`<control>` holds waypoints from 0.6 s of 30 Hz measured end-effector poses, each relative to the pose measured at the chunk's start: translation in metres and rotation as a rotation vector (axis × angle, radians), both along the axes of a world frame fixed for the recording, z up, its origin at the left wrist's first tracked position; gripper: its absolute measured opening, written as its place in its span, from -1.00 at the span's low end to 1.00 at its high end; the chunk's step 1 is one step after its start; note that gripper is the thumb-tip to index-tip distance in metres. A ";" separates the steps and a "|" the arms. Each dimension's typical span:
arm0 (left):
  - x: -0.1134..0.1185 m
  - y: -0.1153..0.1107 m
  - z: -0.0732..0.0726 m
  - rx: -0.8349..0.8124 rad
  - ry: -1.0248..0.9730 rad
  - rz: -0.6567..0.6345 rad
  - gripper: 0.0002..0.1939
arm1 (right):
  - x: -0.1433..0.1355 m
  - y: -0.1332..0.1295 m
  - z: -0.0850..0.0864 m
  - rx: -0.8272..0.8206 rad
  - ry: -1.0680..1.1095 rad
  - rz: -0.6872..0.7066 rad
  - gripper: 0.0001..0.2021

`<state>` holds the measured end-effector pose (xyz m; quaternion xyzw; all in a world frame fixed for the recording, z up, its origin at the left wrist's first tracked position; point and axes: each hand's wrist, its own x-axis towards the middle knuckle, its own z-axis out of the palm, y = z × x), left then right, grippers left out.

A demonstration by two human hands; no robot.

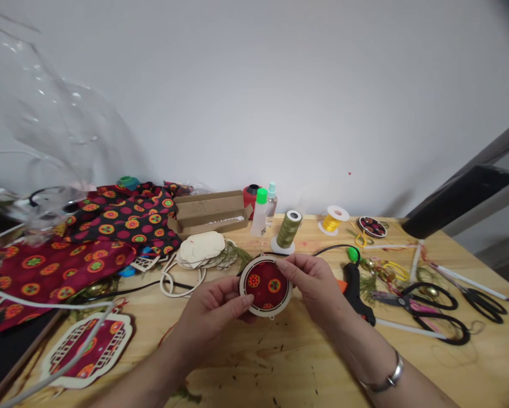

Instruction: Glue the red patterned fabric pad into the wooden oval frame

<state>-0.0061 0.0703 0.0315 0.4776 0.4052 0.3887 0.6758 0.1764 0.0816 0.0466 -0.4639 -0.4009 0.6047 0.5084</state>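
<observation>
A round ornament [266, 287] with a pale wooden ring and dark red flowered fabric inside is held above the table at the centre. My left hand [220, 309] grips its left edge, thumb on the front of the ring. On the upper right edge, my right hand [311, 283] pinches it between thumb and fingers. Small loops stick out at the ornament's top and bottom. Just right of my right hand lies a black glue gun [356, 292] with an orange part, partly hidden by that hand.
Scissors [428, 306] and a second pair [477, 294] lie right. Behind stand a green thread spool [289, 229], bottles [259, 214] and a cardboard box [212, 212]. Flowered fabric [122, 215], pale wooden plates [201, 247] and a framed ornament [88, 348] are left.
</observation>
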 end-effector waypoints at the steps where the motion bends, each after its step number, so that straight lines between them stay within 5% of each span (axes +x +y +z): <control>1: 0.000 0.000 0.000 0.005 0.002 -0.006 -0.83 | 0.000 0.000 0.000 0.002 0.001 0.000 -0.74; 9: 0.001 -0.001 0.001 0.098 0.114 0.006 -0.80 | 0.001 0.002 -0.005 0.029 -0.005 -0.007 -0.73; 18: -0.003 -0.002 -0.002 0.580 0.453 0.075 -0.73 | 0.003 0.006 -0.008 0.104 0.002 0.007 -0.75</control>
